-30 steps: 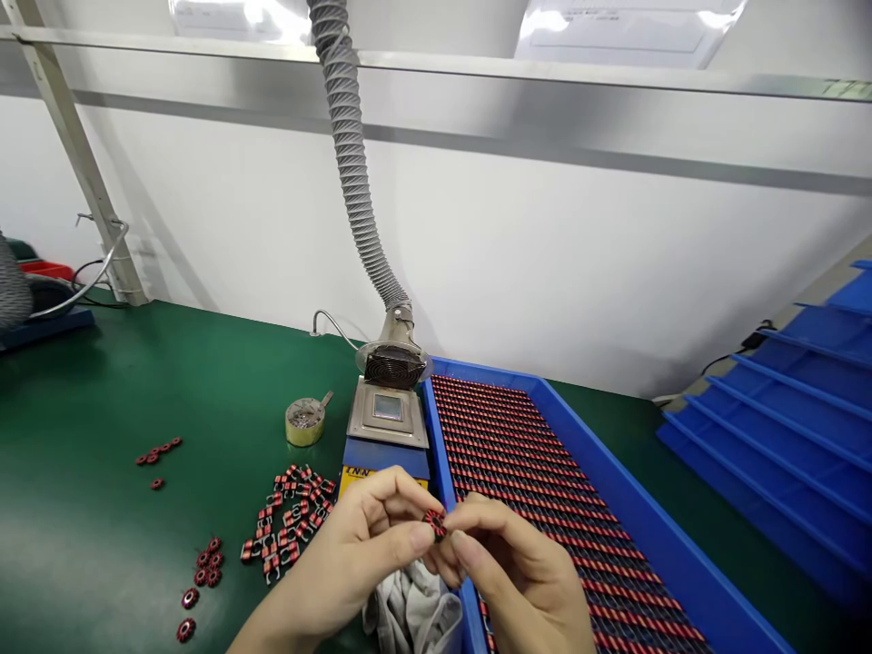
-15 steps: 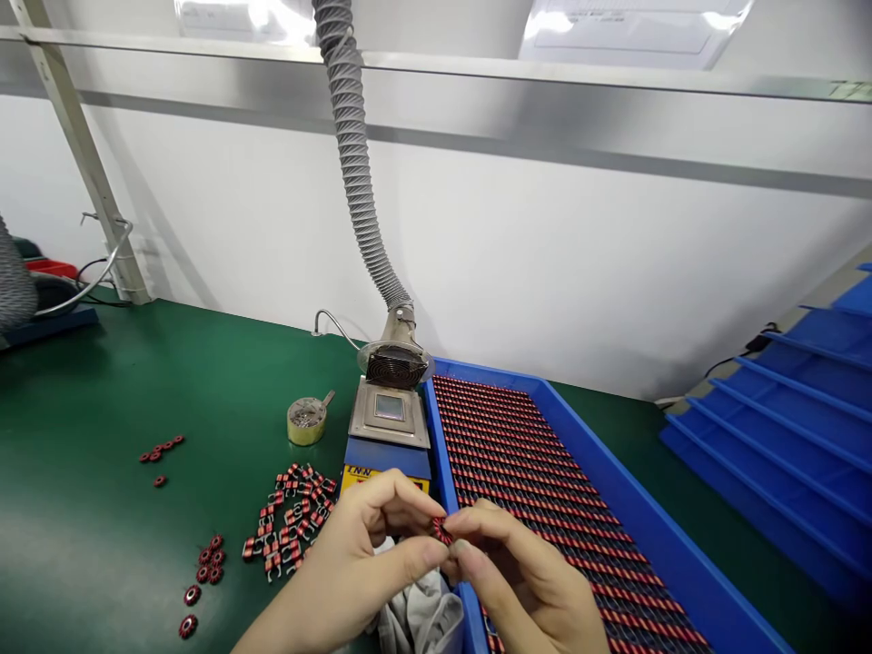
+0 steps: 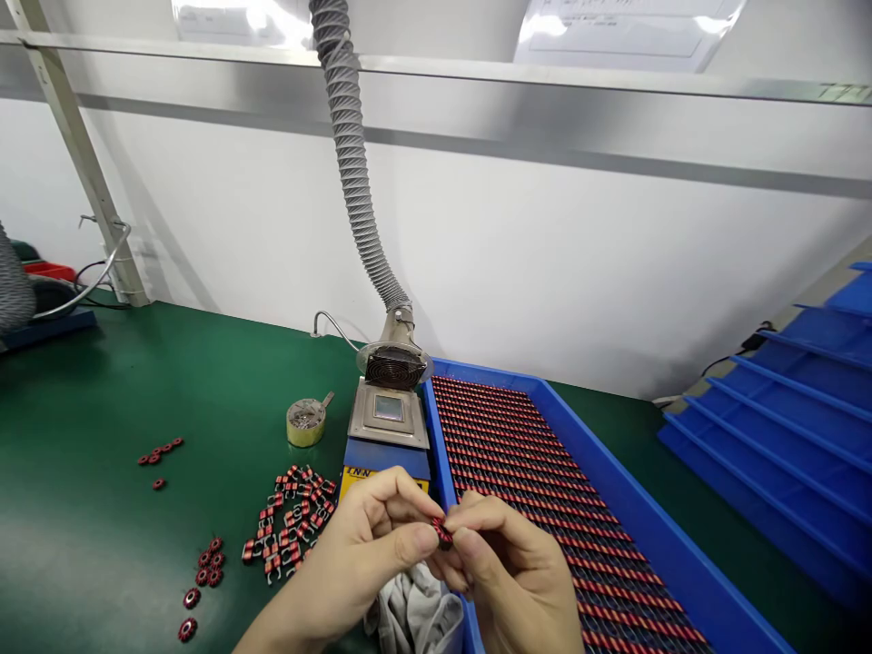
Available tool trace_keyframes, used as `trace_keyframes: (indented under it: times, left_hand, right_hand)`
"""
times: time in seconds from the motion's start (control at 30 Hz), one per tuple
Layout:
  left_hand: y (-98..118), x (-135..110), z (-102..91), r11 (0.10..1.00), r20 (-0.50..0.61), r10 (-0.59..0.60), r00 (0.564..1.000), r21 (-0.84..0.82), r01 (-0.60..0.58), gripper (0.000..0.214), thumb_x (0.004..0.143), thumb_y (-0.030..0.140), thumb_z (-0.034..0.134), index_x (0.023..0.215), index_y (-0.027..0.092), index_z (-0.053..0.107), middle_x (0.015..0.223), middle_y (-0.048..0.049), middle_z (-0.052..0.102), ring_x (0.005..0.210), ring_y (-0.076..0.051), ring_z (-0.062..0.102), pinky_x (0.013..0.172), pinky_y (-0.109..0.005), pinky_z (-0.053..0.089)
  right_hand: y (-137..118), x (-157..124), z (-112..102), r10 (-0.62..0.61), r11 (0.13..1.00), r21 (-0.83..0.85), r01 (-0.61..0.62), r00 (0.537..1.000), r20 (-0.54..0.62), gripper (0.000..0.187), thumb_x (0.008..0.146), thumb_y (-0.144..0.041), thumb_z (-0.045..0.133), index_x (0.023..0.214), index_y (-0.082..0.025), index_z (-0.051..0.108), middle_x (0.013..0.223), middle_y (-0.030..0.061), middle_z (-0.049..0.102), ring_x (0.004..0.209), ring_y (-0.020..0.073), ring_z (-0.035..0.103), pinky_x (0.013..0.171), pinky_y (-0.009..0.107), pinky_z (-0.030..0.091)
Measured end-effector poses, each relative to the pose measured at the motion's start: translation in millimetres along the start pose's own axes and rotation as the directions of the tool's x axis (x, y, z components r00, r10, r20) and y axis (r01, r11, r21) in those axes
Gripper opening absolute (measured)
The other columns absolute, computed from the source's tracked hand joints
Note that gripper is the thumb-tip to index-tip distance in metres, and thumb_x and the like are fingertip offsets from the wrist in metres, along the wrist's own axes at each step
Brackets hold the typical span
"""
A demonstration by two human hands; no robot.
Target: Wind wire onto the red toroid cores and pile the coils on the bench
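Shift since earlier: both hands stay pressed together at the near edge, and the small red-and-black wound coil has turned slightly between the fingertips
Left hand: its grip is closed, thumb and forefinger pinching the coil from the left
Right hand: its grip is closed on the same coil from the right; two pinches likely steady so small a part for close work
Coil position: in the air, above the crumpled grey cloth and just in front of the blue-and-steel solder pot
Grey ribbed hose: its mouth hangs right over the pot, probably to draw off fumes
Long blue plastic tray: it touches the pot's right side, with its near-left rim under the right hand; rows of coils fill it
Loose heap of red coils: just left of the hands
Open room: the green surface gives most room on the left; stacked blue trays close off the right
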State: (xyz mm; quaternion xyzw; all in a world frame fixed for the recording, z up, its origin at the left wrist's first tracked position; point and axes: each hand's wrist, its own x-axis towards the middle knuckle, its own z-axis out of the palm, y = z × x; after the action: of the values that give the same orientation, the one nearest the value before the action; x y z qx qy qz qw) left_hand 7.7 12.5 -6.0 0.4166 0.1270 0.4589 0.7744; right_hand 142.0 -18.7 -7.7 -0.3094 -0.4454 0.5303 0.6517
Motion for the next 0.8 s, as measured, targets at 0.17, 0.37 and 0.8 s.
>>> trace_keyframes:
  times: [0.17, 0.37, 0.8]
  left_hand:
    - [0, 0, 1.0, 1.0, 0.003, 0.006, 1.0, -0.023, -0.006, 0.025, 0.08, 0.034, 0.081, 0.084, 0.015, 0.064, 0.065, -0.0008, 0.075, 0.06, -0.011, 0.072, 0.065, -0.018, 0.054]
    - [0, 1, 0.4, 0.999, -0.031, -0.019, 0.999, -0.031, 0.018, 0.028, 0.076, 0.034, 0.084, 0.08, 0.014, 0.065, 0.063, -0.001, 0.074, 0.056, -0.011, 0.071, 0.062, -0.019, 0.057]
    - [2, -2, 0.1, 0.999, -0.032, -0.02, 0.999, -0.026, 0.019, 0.024, 0.079, 0.032, 0.082, 0.083, 0.014, 0.067, 0.066, -0.0019, 0.075, 0.06, -0.01, 0.071, 0.064, -0.019, 0.056]
  right_hand:
    - [5, 3, -4, -0.01, 0.999, 0.035, 0.01, 1.0, 0.017, 0.015, 0.084, -0.031, 0.08, 0.073, -0.021, 0.077, 0.063, -0.0012, 0.059, 0.051, 0.0085, 0.055, 0.05, 0.019, 0.043]
    - [6, 0, 0, 0.004, 1.0, 0.03, -0.004, 1.0, 0.007, 0.016, 0.087, -0.03, 0.077, 0.075, -0.02, 0.074, 0.057, -0.0016, 0.059, 0.048, 0.0088, 0.054, 0.047, 0.019, 0.039]
    - [7, 0, 10, -0.021, 0.999, 0.035, 0.025, 0.994, -0.112, 0.02, 0.084, -0.035, 0.079, 0.071, -0.021, 0.072, 0.055, -0.0031, 0.059, 0.044, 0.008, 0.053, 0.043, 0.018, 0.04]
